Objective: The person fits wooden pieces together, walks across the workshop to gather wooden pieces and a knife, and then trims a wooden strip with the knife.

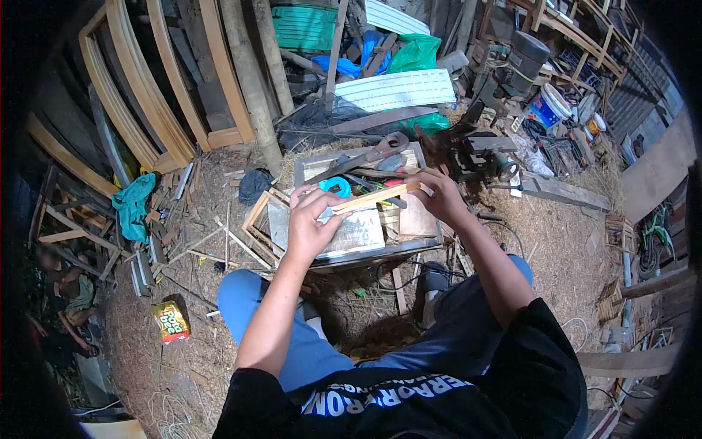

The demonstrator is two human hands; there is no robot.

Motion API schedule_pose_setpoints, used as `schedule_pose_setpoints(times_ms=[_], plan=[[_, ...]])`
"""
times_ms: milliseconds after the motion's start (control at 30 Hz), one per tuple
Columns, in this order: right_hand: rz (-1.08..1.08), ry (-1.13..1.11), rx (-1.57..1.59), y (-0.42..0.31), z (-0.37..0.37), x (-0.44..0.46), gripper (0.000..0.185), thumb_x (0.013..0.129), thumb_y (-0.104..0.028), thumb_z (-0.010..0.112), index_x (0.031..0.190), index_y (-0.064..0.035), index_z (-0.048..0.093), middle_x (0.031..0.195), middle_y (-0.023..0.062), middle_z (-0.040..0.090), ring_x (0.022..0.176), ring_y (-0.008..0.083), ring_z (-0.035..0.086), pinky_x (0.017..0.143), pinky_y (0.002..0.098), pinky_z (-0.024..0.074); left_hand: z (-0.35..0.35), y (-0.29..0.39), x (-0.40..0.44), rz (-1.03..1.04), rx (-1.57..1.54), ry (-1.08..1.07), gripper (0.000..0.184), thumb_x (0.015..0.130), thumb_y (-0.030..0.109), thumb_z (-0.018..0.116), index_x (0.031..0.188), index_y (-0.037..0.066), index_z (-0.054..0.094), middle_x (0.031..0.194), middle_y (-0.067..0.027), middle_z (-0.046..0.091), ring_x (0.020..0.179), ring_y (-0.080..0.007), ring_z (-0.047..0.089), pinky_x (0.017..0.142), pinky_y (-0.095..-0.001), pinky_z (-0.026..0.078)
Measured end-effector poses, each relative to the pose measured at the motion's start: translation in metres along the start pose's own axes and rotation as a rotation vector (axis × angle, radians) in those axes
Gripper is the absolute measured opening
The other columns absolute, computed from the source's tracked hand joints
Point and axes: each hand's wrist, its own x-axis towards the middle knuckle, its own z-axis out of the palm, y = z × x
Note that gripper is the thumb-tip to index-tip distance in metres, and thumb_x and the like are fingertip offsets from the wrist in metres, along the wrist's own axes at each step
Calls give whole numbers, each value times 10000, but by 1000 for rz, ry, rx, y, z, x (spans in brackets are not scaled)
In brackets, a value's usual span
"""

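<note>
My left hand (313,223) and my right hand (439,196) hold the two ends of a pale wooden strip (376,197), level above a low workbench. A lengthwise line runs along it, so it may be two thin strips laid together. Fingers of both hands are closed on the wood. Below it lies a worn whitish board (358,235) on the bench. Just behind the strip are a blue tape roll (335,186) and a hand saw (358,159). More tools lie there, partly hidden by my hands and the strip.
A small wooden frame (257,225) leans at the bench's left side. Large wooden frames (150,95) stand at the back left. A yellow snack bag (171,322) lies on the ground. A bucket (547,108) and clutter stand at right. Another person (73,293) sits far left.
</note>
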Motion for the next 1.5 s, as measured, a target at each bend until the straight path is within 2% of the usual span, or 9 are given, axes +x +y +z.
schedule_pose_setpoints(times_ms=[200, 333, 433, 533, 567, 667, 1033, 1167, 1500], plan=[[-143, -46, -46, 6, 11, 11, 239, 852, 8, 779, 1079, -43, 722, 1026, 125, 723, 969, 339, 699, 824, 394, 554, -3, -8, -12, -50, 10, 26, 210, 797, 211, 868, 933, 89, 765, 925, -62, 732, 1001, -292, 670, 1092, -451, 388], [-177, -175, -60, 1, 18, 24, 197, 855, -48, 775, 1043, -49, 715, 1013, 125, 719, 970, 347, 690, 832, 421, 551, -6, -17, -25, -119, 14, 73, 220, 785, 206, 882, 923, 85, 762, 901, -70, 723, 1001, -304, 664, 1053, -432, 419], [-285, -269, -89, 2, 27, 29, 153, 849, -62, 745, 995, -47, 703, 985, 127, 712, 956, 359, 686, 843, 440, 549, -6, -27, -40, -259, -44, -20, 256, 802, 197, 894, 935, 27, 757, 909, -117, 737, 922, -281, 688, 917, -399, 506], [-134, -454, -95, 3, 36, 29, 145, 852, -71, 733, 992, -43, 707, 989, 137, 710, 958, 369, 682, 844, 444, 547, -1, -35, -53, -332, -129, -28, 234, 823, 182, 881, 934, 21, 754, 897, -115, 732, 884, -267, 688, 860, -368, 512], [-154, -492, -90, 7, 41, 30, 161, 841, -65, 737, 998, -41, 711, 990, 145, 706, 963, 377, 680, 847, 452, 545, -2, -37, -58, -405, -132, -62, 216, 834, 167, 871, 928, 19, 745, 887, -109, 722, 881, -252, 683, 828, -370, 510], [-149, -553, -32, 7, 51, 34, 190, 824, -69, 757, 1007, -41, 713, 985, 149, 701, 962, 381, 679, 846, 457, 544, -6, -52, -70, -367, -131, -55, 221, 838, 163, 865, 943, 18, 738, 887, -113, 706, 863, -253, 675, 795, -367, 510], [-222, -552, -15, 5, 84, 37, 194, 802, -41, 779, 980, -45, 703, 928, 144, 696, 885, 357, 688, 771, 436, 539, -21, -66, -93, -365, -41, -117, 191, 823, 72, 833, 974, 28, 725, 931, -122, 684, 806, -286, 677, 710, -376, 536], [-188, -522, -17, 4, 87, 34, 194, 802, -28, 773, 976, -38, 688, 873, 135, 709, 852, 355, 694, 758, 436, 532, -22, -65, -94, -365, -81, -111, 217, 826, 30, 809, 1030, 26, 733, 938, -128, 668, 824, -285, 676, 734, -381, 546], [-118, -537, -115, 11, 83, 29, 224, 813, -37, 768, 1022, -60, 691, 978, 141, 686, 960, 374, 681, 819, 455, 551, -18, -62, -98, -353, -121, -101, 248, 813, -40, 751, 1050, 11, 697, 920, -154, 641, 855, -329, 661, 785, -414, 536]])
